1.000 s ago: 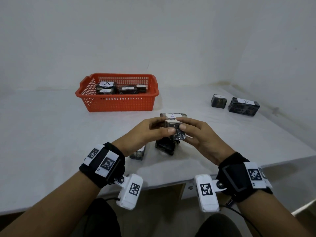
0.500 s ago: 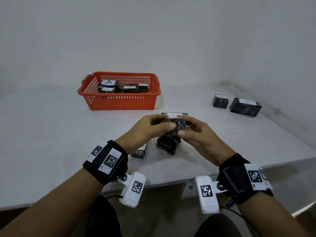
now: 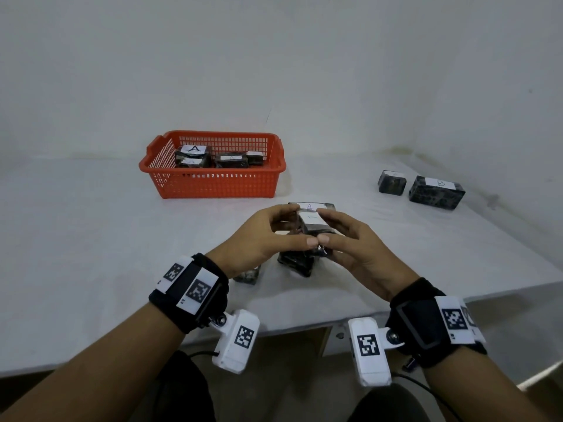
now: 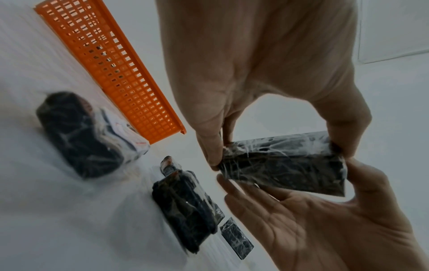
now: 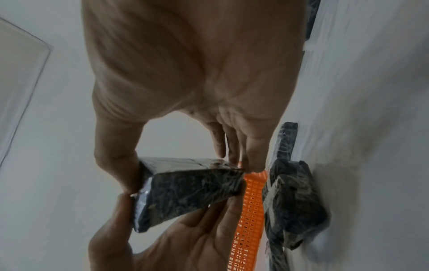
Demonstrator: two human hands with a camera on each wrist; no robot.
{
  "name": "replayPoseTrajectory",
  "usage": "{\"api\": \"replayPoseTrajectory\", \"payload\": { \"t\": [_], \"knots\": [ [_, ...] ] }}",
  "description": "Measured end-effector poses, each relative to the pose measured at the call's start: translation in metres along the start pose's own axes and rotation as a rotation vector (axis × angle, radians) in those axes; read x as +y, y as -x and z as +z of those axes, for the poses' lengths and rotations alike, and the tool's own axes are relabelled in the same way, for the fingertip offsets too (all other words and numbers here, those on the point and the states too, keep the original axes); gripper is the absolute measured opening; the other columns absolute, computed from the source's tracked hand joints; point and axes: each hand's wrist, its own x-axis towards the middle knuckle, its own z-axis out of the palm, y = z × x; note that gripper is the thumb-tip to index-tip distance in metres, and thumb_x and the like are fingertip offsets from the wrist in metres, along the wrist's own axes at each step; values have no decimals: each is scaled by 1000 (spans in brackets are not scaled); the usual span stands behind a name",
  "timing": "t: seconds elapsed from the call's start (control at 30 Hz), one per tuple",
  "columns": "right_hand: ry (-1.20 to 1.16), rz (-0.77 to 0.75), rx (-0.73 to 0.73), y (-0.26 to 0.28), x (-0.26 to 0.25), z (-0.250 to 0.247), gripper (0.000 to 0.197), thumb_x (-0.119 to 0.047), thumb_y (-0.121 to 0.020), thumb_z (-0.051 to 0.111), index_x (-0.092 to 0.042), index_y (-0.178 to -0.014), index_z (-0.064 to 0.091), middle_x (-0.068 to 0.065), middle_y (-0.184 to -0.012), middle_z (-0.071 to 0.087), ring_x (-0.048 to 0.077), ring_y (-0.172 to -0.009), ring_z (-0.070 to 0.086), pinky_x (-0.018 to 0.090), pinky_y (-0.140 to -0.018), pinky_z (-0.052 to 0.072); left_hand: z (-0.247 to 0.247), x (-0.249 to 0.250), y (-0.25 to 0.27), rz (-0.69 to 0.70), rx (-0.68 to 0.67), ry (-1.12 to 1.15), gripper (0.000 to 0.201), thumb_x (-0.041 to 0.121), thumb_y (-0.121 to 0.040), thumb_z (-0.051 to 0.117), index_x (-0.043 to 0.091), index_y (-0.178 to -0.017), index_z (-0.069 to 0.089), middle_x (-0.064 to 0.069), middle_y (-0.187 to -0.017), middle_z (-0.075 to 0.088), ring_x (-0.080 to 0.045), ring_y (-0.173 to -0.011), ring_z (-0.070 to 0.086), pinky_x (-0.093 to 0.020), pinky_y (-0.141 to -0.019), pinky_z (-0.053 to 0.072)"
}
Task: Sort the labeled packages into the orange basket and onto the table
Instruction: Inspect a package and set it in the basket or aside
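- Left hand [image 3: 262, 236]: raised above the near part of the surface [image 3: 91, 239], palm turned toward the other hand, thumb and fingers curled onto the left end of the held package [image 3: 315, 226], pinching it.
- Right hand [image 3: 356, 245]: mirrors the left, thumb below and fingers above the package's right end, also pinching it; the two thumb tips meet under the package.
- Held package: dark, wrapped in clear film, white label facing up, clear of the surface between both hands.
- Head view only: the orange basket [image 3: 213, 184] at far left holds several labelled packages; two more packages [image 3: 435, 191] lie on the surface at far right, one label reading "B"; another labelled package [image 3: 310, 206] sits just behind the hands.
- Left wrist view only: the package's dark underside [image 4: 283, 165] and three loose packages [image 4: 185, 205] lying on the surface beneath the hands, near the basket wall.
- Right wrist view only: the glossy end face of the package [image 5: 185, 188]; label letter unreadable.
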Motion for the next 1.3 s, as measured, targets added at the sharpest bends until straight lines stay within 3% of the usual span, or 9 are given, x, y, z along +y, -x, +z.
{"api": "replayPoseTrajectory", "payload": {
  "t": [0.17, 0.37, 0.47, 0.57, 0.7, 0.9, 1.03, 1.17, 1.3],
  "knots": [
    [-55, 81, -35, 4, -8, 2, 47, -36, -95, 65, -16, -138, 63, 15, -132, 69, 33, -115, 70, 51, -98, 57, -2, 1, -6, 22, 22, -84, 108, 29, -53, 99, 22, -147, 46, 9, -138, 64, -3, -131, 58, -32, -111, 50],
    [10, -7, 75, 2, -11, 3, 41, -2, -93, 70, -16, -130, 62, 17, -118, 75, 31, -104, 74, 41, -82, 62, 9, 8, -6, 43, 101, 42, 86, 47, -73, 84, 17, -147, 51, 0, -139, 65, -16, -123, 67, -41, -102, 58],
    [27, -50, 59, 5, -15, 4, 45, -1, -92, 70, -16, -132, 58, 16, -119, 74, 33, -106, 73, 48, -90, 60, 11, 13, -9, 114, 206, 16, 52, 20, -83, 85, 11, -131, 68, -5, -120, 77, -21, -113, 73, -48, -104, 56],
    [-22, -27, 98, 6, -24, 8, 30, -23, -98, 64, -12, -125, 58, 9, -109, 75, 30, -95, 73, 55, -99, 54, 11, 10, -10, 150, 228, -27, 56, 8, -72, 91, 14, -124, 72, -3, -116, 78, -18, -114, 72, -48, -103, 57],
    [62, 42, 140, 3, -32, 11, 50, -48, -97, 61, -8, -128, 60, 5, -112, 74, 24, -94, 74, 47, -95, 58, 18, 9, -7, 228, 200, -12, 56, -9, -70, 88, 15, -118, 72, -6, -115, 76, -19, -112, 72, -42, -100, 59],
    [6, 124, 12, 7, -31, 6, 30, -44, -96, 60, -23, -112, 75, 6, -106, 78, 20, -94, 74, 36, -87, 57, 16, 11, -4, 305, 151, 18, 55, -13, -72, 85, 17, -116, 72, -5, -118, 76, -23, -113, 72, -40, -100, 58],
    [46, 104, 40, 3, -29, 6, 33, -41, -97, 62, -17, -117, 73, 8, -109, 78, 21, -96, 74, 37, -93, 58, 15, 10, -2, 301, 118, -78, 58, 6, -77, 89, 21, -128, 66, 2, -129, 72, -16, -124, 66, -33, -107, 52],
    [59, 40, 97, -3, -23, 9, 42, -33, -92, 73, -7, -124, 69, 14, -118, 76, 21, -97, 74, 35, -93, 57, 14, 9, -3, 44, 10, -179, 81, 69, -74, 76, 33, -143, 55, 13, -137, 66, -4, -130, 60, -34, -113, 48],
    [10, 11, 110, -7, -18, 6, 60, -34, -79, 76, -3, -128, 63, 13, -116, 74, 21, -104, 71, 34, -95, 54, 16, 10, 0, -81, -56, 94, 54, 60, -91, 56, 26, -132, 66, 1, -127, 74, -15, -125, 66, -37, -113, 45]
  ]
}}
